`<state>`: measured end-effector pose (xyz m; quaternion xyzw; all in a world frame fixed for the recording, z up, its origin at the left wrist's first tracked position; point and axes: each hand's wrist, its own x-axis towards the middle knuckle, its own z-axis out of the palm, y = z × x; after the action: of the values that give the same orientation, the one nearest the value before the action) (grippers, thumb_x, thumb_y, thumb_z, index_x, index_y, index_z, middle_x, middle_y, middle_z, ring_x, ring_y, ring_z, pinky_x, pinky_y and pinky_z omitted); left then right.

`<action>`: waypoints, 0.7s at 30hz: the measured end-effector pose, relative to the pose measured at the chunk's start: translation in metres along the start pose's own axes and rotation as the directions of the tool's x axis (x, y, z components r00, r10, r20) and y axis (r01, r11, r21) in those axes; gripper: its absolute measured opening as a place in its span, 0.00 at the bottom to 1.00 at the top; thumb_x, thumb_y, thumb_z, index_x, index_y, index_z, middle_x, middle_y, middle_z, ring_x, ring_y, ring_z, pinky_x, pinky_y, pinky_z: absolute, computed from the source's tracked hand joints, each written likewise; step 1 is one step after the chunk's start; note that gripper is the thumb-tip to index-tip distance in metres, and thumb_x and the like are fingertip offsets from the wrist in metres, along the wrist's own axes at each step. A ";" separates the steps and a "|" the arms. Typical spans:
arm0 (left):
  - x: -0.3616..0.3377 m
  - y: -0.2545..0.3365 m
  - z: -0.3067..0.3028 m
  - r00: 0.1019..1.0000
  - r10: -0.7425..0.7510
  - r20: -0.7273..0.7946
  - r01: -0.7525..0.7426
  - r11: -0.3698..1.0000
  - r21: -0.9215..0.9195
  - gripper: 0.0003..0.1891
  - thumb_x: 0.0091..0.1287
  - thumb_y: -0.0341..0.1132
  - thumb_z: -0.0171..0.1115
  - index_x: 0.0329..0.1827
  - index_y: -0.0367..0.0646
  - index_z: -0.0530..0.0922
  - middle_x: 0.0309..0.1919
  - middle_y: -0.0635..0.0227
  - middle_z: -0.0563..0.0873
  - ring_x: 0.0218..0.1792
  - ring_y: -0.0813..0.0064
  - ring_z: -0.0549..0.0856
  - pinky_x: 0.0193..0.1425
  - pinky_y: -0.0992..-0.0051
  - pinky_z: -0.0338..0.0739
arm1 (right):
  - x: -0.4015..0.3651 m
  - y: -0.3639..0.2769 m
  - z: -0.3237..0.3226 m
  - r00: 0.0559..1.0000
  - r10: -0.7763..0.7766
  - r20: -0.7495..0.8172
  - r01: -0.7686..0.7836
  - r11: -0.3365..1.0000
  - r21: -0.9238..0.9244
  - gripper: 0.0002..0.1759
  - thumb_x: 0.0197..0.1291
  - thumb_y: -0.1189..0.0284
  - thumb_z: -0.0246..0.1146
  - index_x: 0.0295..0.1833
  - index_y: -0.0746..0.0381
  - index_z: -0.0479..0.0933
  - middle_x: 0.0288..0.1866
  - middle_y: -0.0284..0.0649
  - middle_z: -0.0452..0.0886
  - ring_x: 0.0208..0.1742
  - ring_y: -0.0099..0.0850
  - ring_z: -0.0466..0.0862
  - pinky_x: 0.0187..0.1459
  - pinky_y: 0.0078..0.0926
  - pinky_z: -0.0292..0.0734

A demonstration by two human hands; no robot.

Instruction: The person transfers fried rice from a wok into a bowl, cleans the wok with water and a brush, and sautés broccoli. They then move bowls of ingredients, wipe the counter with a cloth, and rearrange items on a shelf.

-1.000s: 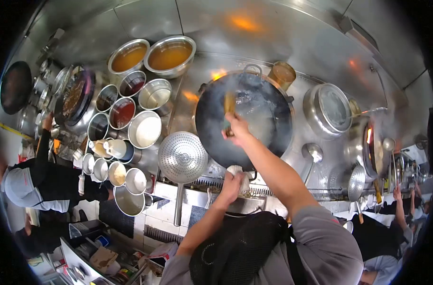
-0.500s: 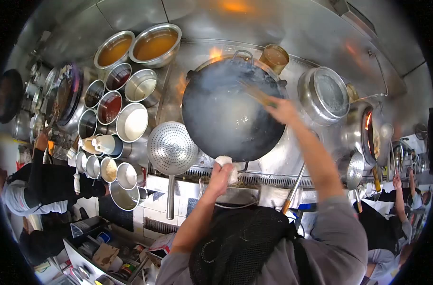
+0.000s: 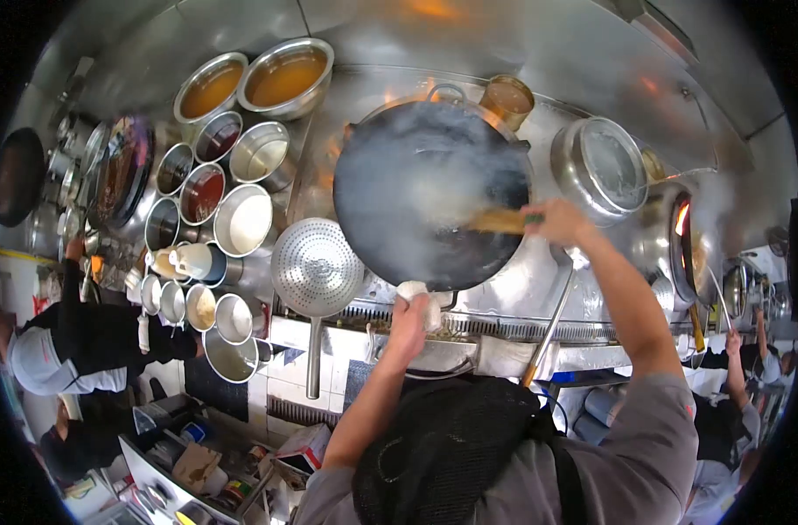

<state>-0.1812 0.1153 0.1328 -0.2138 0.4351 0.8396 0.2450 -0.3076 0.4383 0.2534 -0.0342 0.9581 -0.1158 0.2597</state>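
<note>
A large black wok sits on the burner, with smoke or steam rising from it and flames behind its rim. Closed around a white cloth, my left hand is at the wok's near edge. My right hand grips a wooden brush by its green-banded end, over the right part of the wok. The brush's far end is blurred in the smoke. Just left of the wok lies a perforated ladle with its handle toward me.
Several metal pots of sauces and two bowls of orange-brown liquid stand at left. At right are a metal pot, a long-handled ladle and a second wok with flame. Other people work at both sides.
My right hand has moved right and nearer to me, and the brush has swung to lie nearly level. The smoke is thicker. My left hand stays at the wok's near edge.
</note>
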 end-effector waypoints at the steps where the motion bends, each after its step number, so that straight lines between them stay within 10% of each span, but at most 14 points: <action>1: 0.005 -0.005 -0.002 1.000 0.015 -0.015 -0.015 1.000 0.001 0.17 0.70 0.29 0.53 0.61 0.41 0.68 0.50 0.64 0.79 0.46 0.67 0.83 0.46 0.66 0.82 | 0.020 -0.002 -0.010 0.996 0.081 -0.040 -0.082 0.996 -0.021 0.31 0.53 0.52 0.67 0.64 0.47 0.79 0.54 0.44 0.85 0.52 0.44 0.85 0.58 0.37 0.78; 4: 0.015 -0.016 -0.015 0.999 0.048 -0.014 -0.048 0.998 -0.040 0.19 0.65 0.26 0.55 0.60 0.39 0.68 0.48 0.62 0.80 0.45 0.66 0.84 0.43 0.65 0.83 | 0.059 -0.045 -0.016 0.957 0.289 -0.011 -0.263 0.885 0.384 0.31 0.57 0.54 0.67 0.67 0.47 0.76 0.49 0.42 0.86 0.42 0.36 0.87 0.41 0.34 0.86; 10: 0.017 -0.011 -0.015 0.999 0.008 0.042 -0.006 0.999 -0.032 0.17 0.66 0.26 0.54 0.58 0.40 0.68 0.47 0.62 0.80 0.45 0.65 0.84 0.44 0.65 0.84 | 0.080 -0.154 0.074 0.980 0.152 -0.130 -0.029 0.752 0.659 0.28 0.64 0.58 0.61 0.69 0.52 0.73 0.24 0.45 0.84 0.16 0.34 0.81 0.23 0.32 0.80; 13: 0.012 -0.008 -0.009 0.997 0.040 0.064 -0.036 0.998 -0.052 0.15 0.68 0.28 0.55 0.57 0.41 0.69 0.45 0.63 0.80 0.44 0.65 0.85 0.41 0.64 0.84 | 0.038 -0.164 0.090 0.988 0.128 -0.085 -0.060 0.833 0.550 0.30 0.64 0.56 0.61 0.69 0.55 0.72 0.32 0.51 0.86 0.27 0.41 0.87 0.33 0.38 0.83; 15: -0.006 0.006 0.007 0.996 -0.004 -0.090 0.009 0.999 0.053 0.13 0.70 0.30 0.55 0.55 0.41 0.70 0.44 0.64 0.81 0.43 0.65 0.85 0.41 0.64 0.84 | 0.017 -0.130 0.113 0.941 -0.161 -0.297 0.223 0.957 0.185 0.30 0.64 0.54 0.60 0.70 0.52 0.71 0.44 0.55 0.85 0.44 0.47 0.87 0.48 0.44 0.82; 17: -0.004 0.002 0.003 0.999 0.011 -0.046 -0.009 0.999 0.039 0.13 0.71 0.31 0.55 0.56 0.41 0.70 0.44 0.64 0.81 0.43 0.65 0.85 0.42 0.64 0.84 | -0.040 -0.118 0.061 0.994 -0.087 0.062 0.081 0.993 0.089 0.30 0.62 0.51 0.60 0.69 0.48 0.72 0.51 0.54 0.84 0.55 0.50 0.82 0.57 0.48 0.77; 21: 0.006 -0.007 -0.006 1.000 0.029 -0.001 -0.029 0.998 -0.062 0.13 0.72 0.30 0.55 0.57 0.39 0.70 0.47 0.62 0.82 0.44 0.65 0.85 0.43 0.64 0.83 | -0.043 -0.051 0.013 0.976 0.190 -0.106 -0.213 0.930 -0.298 0.26 0.65 0.59 0.60 0.69 0.41 0.69 0.46 0.50 0.84 0.48 0.50 0.85 0.49 0.47 0.81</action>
<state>-0.1812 0.1156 0.1218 -0.2153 0.4118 0.8562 0.2261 -0.2642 0.3914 0.2761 0.0286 0.9720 0.0609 0.2252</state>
